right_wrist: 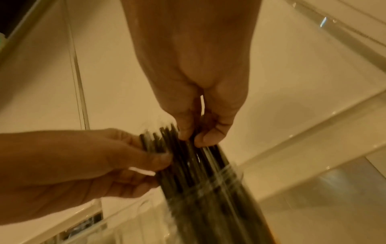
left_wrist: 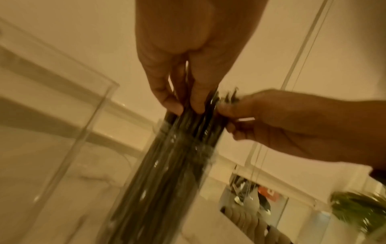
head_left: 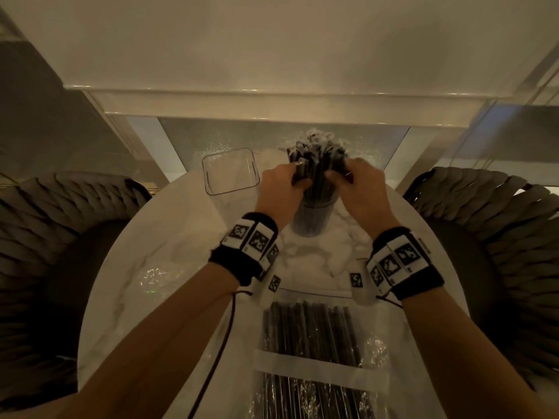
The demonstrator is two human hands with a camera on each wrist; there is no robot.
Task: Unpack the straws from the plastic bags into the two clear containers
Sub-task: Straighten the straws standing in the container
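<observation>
A bundle of black straws (head_left: 317, 170) stands upright in a clear container (head_left: 313, 220) at the far middle of the round table. Both hands hold the bundle near its top. My left hand (head_left: 286, 184) pinches straws (left_wrist: 188, 132) on the left side between thumb and fingers. On the right side my right hand (head_left: 354, 182) grips the straws (right_wrist: 188, 165) the same way. A second clear container (head_left: 231, 170), square and holding nothing, stands to the left. A plastic bag of black straws (head_left: 311, 337) lies flat near me.
The round white marble table (head_left: 145, 297) has a crumpled clear plastic bag (head_left: 154, 276) on its left part. Woven chairs (head_left: 45, 237) flank the table on both sides. A glass wall with a ledge runs behind the table.
</observation>
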